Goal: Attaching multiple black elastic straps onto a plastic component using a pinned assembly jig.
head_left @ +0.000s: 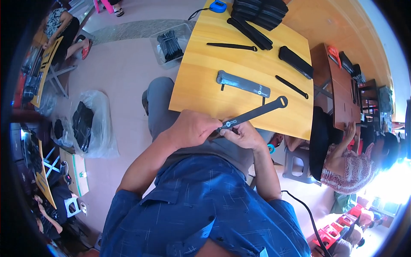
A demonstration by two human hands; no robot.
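Over the near edge of the yellow wooden table, my left hand and my right hand come together on one black strap. Both hands are closed in a pinch at its near end, which the fingers partly hide. The strap slants up to the right and ends in a slotted, rounded tip. Just beyond it lies a packed bundle of straps in a shiny grey wrapper. Single black straps rest at the far left and on the right. A thicker black bundle sits near the right edge.
A large black strap pile and a blue tape measure are at the table's far end. Left of the table stands a clear bin of black straps. A plastic bag lies on the floor. Another person sits at right.
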